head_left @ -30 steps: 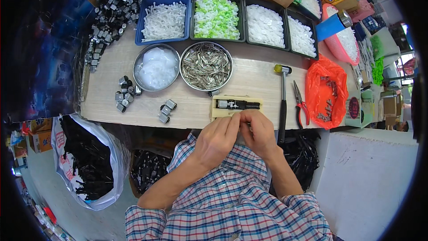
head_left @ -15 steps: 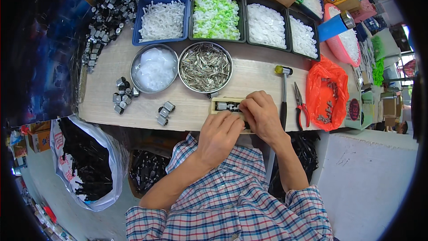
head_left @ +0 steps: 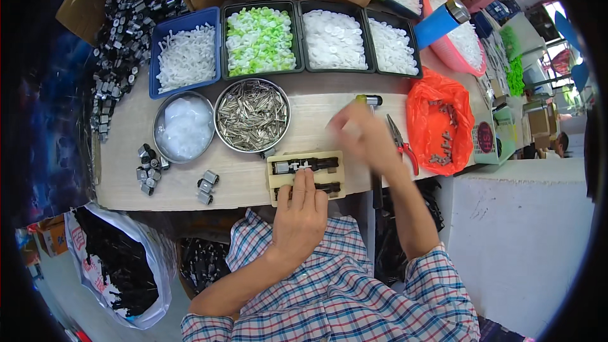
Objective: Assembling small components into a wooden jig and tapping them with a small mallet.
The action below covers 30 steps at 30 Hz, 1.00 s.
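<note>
Landmark: the pale wooden jig block [head_left: 306, 176] at the near edge of the tabletop [head_left: 126, 183], two slots cut in it, each holding a dark metal part.

Left hand [head_left: 301, 215] lies flat on the near half of the block, fingers straight and together, tips on the lower slot. No closed grip; it presses the block down rather than grasping anything.

Right hand [head_left: 361, 139] is up and to the right of the block, motion-blurred, over the bare wood between the block and the hammer [head_left: 375, 145]. Cannot tell whether its grip is closed or whether it carries a piece.

Beyond the block: steel bowl of small metal pins [head_left: 252, 115], and left of that a bowl of clear white pieces [head_left: 183, 128]. Farther back, trays of white and green plastic parts [head_left: 261, 39]. Right of the block: red-handled pliers [head_left: 401, 145], then an orange bag [head_left: 440, 120] with a few dark parts in it. Left of the block: loose small metal blocks [head_left: 206, 187].

Judgement: assembly step in the jig, one hand steadying, the other likely fetching a tool or part. The next move calls for the block kept firmly pinned and the right hand brought squarely over the slot.
</note>
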### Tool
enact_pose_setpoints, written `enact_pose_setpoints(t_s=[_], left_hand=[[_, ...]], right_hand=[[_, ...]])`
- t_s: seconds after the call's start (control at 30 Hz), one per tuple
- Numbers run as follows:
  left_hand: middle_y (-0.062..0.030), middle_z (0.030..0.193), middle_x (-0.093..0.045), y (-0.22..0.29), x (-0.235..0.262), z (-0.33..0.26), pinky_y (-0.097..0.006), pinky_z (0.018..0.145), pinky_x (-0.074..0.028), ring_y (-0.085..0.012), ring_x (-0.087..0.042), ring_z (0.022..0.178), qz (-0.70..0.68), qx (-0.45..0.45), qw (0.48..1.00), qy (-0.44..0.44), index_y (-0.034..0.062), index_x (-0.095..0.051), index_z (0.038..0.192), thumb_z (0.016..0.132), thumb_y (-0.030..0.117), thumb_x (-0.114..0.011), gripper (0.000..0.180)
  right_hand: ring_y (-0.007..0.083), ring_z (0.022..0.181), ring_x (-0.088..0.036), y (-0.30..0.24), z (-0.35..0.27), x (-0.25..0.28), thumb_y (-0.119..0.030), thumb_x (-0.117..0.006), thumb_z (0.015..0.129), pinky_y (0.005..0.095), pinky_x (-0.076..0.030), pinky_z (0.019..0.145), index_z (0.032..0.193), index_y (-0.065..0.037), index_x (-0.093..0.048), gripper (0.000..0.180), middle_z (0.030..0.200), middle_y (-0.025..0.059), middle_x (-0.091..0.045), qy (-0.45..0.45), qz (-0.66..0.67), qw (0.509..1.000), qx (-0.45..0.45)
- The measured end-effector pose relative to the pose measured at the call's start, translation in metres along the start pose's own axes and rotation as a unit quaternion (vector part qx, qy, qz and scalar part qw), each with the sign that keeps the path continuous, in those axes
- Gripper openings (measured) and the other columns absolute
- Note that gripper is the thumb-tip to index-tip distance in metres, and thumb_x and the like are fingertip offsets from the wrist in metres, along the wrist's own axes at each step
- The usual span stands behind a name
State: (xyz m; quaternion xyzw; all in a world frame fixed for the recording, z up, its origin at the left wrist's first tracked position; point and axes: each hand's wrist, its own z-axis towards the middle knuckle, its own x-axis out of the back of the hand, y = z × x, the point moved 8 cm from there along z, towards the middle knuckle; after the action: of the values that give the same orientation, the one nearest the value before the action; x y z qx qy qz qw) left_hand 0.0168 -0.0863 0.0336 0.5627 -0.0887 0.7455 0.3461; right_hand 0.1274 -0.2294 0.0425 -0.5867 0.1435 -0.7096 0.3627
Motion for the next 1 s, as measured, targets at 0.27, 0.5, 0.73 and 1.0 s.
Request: enact_pose_setpoints(t_s=[0.27,0.5,0.73,1.0], left_hand=[[-0.0267,0.120,-0.068,0.001,0.000,0.006,-0.050,0.098,-0.047,-0.0384,-0.060,0.119,-0.019,-0.018,1.000,0.013,-0.0031,-0.061,0.089,0.080,0.007,-0.063,0.014],[-0.0151,0.092,-0.065,-0.021,0.029,0.009,-0.039,0.076,-0.052,-0.0305,-0.065,0.093,-0.226,0.053,0.971,0.050,-0.0018,-0.063,0.090,0.083,0.004,-0.068,0.010],[-0.0117,0.087,-0.062,-0.050,0.042,0.012,-0.034,0.064,-0.050,-0.0295,-0.063,0.077,-0.383,0.163,0.904,0.092,-0.0008,-0.068,0.101,0.092,-0.003,-0.065,0.011],[-0.0079,0.093,-0.065,-0.068,0.017,-0.008,-0.026,0.071,-0.049,-0.0125,-0.061,0.079,-0.550,0.288,0.782,0.062,-0.0023,-0.070,0.107,0.095,0.000,-0.066,0.013]], right_hand=[[0.0396,0.093,-0.066,0.169,0.065,0.130,-0.018,-0.068,0.089,0.0477,-0.052,0.083,0.099,-0.002,-0.071,0.019,0.103,0.0237,-0.066,0.206,-0.352,0.897,-0.171],[0.0422,0.095,-0.064,0.173,0.075,0.123,-0.018,-0.071,0.087,0.0524,-0.054,0.083,0.092,-0.001,-0.071,0.017,0.101,0.0221,-0.066,0.158,-0.342,0.911,-0.166],[0.0410,0.089,-0.064,0.173,0.067,0.121,-0.013,-0.068,0.088,0.0485,-0.051,0.080,0.091,0.000,-0.067,0.014,0.094,0.0217,-0.066,0.187,-0.325,0.923,-0.082],[0.0376,0.084,-0.062,0.130,0.064,0.122,-0.011,-0.068,0.090,0.0454,-0.050,0.079,0.095,0.000,-0.063,0.013,0.089,0.0202,-0.063,0.207,-0.349,0.914,-0.005]])
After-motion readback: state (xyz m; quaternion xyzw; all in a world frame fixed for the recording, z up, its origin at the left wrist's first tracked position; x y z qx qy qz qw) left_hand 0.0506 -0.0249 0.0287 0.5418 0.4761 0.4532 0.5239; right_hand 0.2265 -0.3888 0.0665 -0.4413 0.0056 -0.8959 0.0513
